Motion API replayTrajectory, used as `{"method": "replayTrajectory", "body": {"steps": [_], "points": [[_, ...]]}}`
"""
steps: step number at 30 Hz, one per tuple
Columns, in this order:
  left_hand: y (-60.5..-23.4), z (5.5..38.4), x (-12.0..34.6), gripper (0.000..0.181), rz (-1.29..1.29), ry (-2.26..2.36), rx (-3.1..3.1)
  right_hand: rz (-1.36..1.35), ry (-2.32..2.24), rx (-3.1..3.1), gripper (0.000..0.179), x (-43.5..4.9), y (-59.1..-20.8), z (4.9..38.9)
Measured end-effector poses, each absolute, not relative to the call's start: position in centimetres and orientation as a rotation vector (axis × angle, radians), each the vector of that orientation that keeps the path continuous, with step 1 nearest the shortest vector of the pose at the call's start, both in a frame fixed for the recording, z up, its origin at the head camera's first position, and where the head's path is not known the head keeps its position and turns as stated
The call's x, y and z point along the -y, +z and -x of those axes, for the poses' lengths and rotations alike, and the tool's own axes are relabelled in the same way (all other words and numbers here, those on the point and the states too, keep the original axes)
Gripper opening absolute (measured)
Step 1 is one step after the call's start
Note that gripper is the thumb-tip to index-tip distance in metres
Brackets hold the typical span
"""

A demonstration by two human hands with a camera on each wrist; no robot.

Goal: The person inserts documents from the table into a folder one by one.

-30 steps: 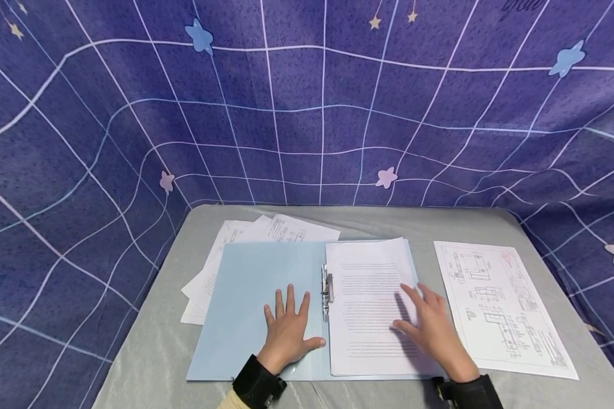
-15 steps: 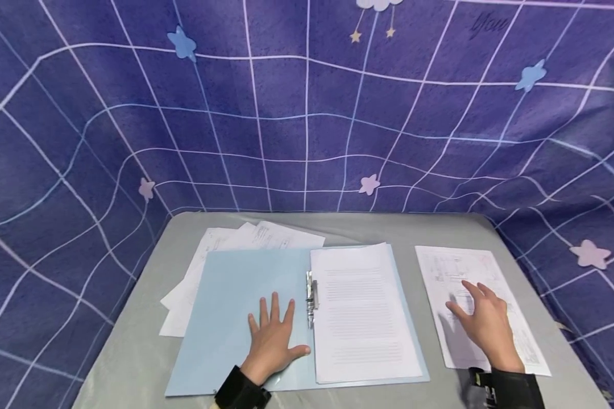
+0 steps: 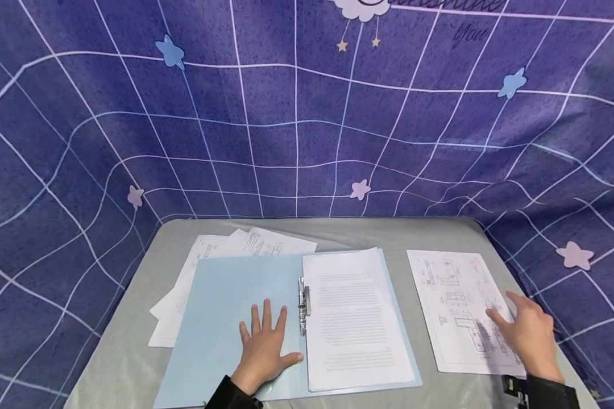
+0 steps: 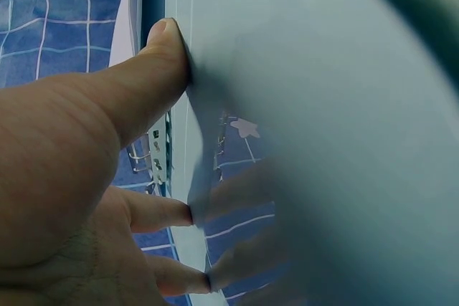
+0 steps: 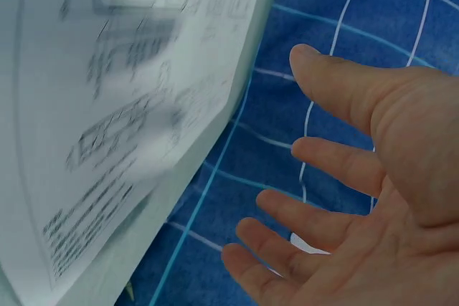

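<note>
A light blue lever-clip folder lies spread open on the table. Printed text sheets rest on its right side, beside the metal clip at the spine. My left hand has its fingers spread, fingertips touching the glossy left cover; the left wrist view shows the thumb on that cover. To the right of the folder lies a sheet of technical drawings. Over its right edge hovers my right hand, fingers loosely bent and holding nothing; the right wrist view has them apart from the sheet.
Loose printed sheets stick out from beneath the folder's left and upper edges. The grey-covered table ends at a purple-blue gridded curtain behind and at both sides.
My right hand has travelled right, from above the text sheets across the drawing sheet to its right edge. The left hand stays on the cover; the head view has shifted slightly.
</note>
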State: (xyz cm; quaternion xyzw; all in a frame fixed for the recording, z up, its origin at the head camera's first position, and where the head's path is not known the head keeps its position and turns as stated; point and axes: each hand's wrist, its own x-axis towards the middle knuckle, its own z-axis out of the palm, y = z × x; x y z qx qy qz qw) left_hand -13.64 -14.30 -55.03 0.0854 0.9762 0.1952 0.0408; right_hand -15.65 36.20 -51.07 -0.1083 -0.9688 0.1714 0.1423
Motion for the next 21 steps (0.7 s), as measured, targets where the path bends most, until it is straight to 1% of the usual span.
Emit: {"method": "replayTrajectory", "body": {"steps": [3, 10, 14, 18, 21], "points": [[-55.1, 13.5, 14.4, 0.101, -0.27, 0.6, -2.989, 0.381, 0.522, 2.828, 0.064, -36.6, -51.0, 15.4], [-55.1, 13.5, 14.5, 0.102, -0.272, 0.598, -2.999, 0.395, 0.549, 2.882, 0.071, -37.1, -51.2, 15.6], [-55.1, 13.5, 14.5, 0.102, -0.272, 0.601, -2.996, 0.479, 0.589, 2.956, 0.083, -37.4, -51.2, 15.8], [-55.2, 13.5, 14.5, 0.102, -0.265, 0.582, -2.996, 0.489, 0.62, 2.992, 0.09, -37.6, -51.2, 16.0], [-55.0, 13.5, 14.5, 0.102, -0.262, 0.572, -2.992, 0.452, 0.605, 3.007, 0.089, -37.8, -51.3, 16.0]]}}
